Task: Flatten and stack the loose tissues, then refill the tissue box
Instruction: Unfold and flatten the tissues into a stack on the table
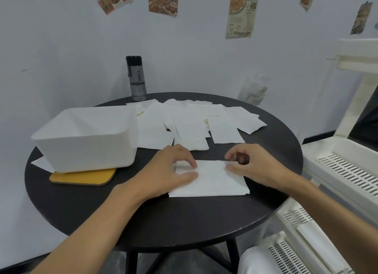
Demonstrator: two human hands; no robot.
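An open white plastic tissue box (88, 148) stands on a round black table (184, 218), with nothing visible inside it. It rests on a flat mustard-yellow lid (81, 176) whose near edge juts out from under the box.

To the right of the box and nearer the person lies a squared stack of flat white tissues (212, 183), and both hands are on it. The left hand (163, 173) covers the side of the stack closest to the box. Its thumb (188, 175) lies on the top sheet and its bent fingers meet the far corner, so the grip is narrow and pinches that corner. The right hand (255, 167) is at the side of the stack away from the box. Its thumb (233, 168) touches the top sheet, and its curled fingers close over the far corner in a small pinch.

Behind the stack, just right of the box, loose white tissues (190, 122) lie overlapping in a spread. One more white tissue (42, 163) pokes out from under the box's left side. Beyond the box's far right corner stands a grey translucent water bottle with a black cap (136, 79). A cream slatted plastic rack (347, 171) stands off the table, well to the right of the box.
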